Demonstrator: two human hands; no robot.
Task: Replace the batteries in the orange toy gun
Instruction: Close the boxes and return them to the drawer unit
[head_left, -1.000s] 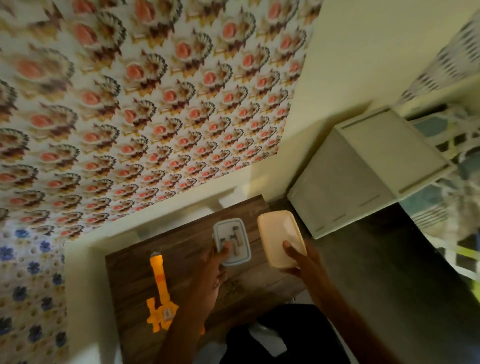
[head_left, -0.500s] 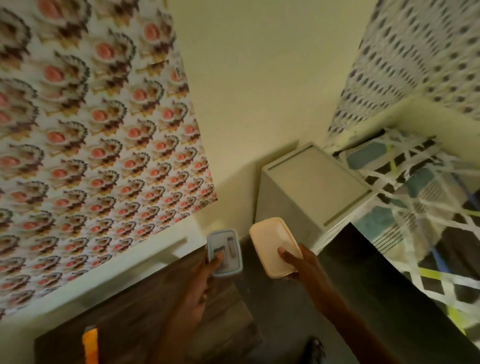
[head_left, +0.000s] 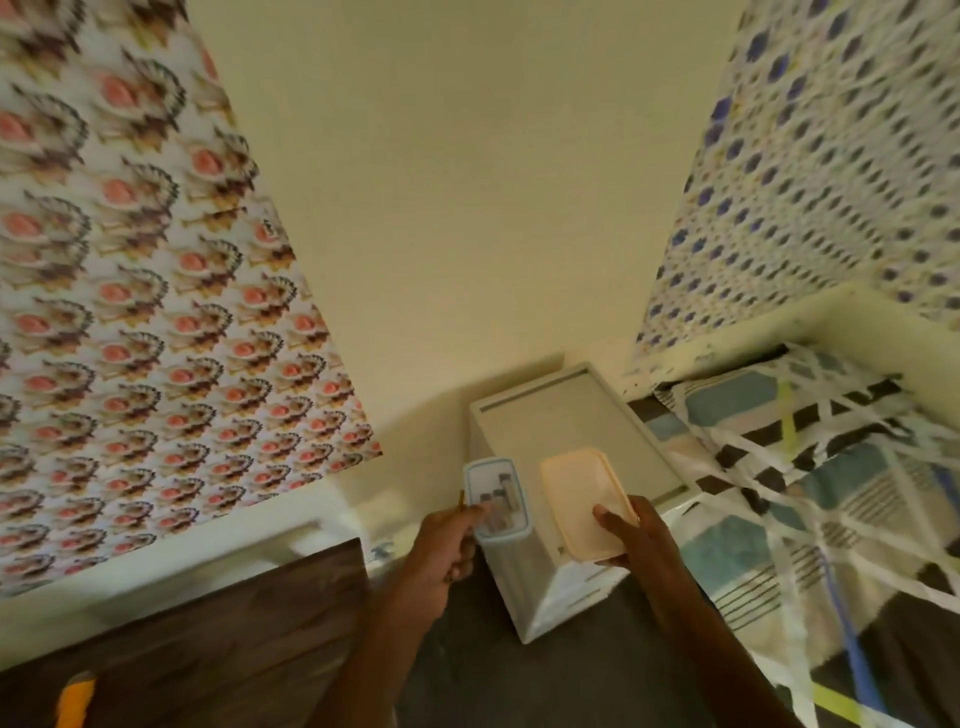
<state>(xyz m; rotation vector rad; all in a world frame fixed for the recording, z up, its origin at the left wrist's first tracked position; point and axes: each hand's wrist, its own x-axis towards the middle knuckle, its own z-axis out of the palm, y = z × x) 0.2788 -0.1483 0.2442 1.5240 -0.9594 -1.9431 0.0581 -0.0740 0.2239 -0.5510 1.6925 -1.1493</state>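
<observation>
My left hand (head_left: 441, 551) grips a small clear plastic box (head_left: 497, 496) with several batteries lying inside it, held in the air past the table's right end. Beside it, my right hand (head_left: 631, 535) holds the box's pale orange lid (head_left: 584, 499), thumb on top. Both are raised over a white cabinet. Only the tip of the orange toy gun (head_left: 75, 701) shows at the bottom left, lying on the dark wooden table (head_left: 234, 639); the rest of it is out of frame.
A white cabinet (head_left: 561, 415) stands against the cream wall under my hands. A bed with a patterned sheet (head_left: 810, 493) fills the right. Dark floor (head_left: 519, 675) lies between table and bed. Patterned wall coverings hang left and right.
My view has swung up and to the right, so the table and gun slid to the bottom left. Both hands lifted the box and lid off the table toward the cabinet.
</observation>
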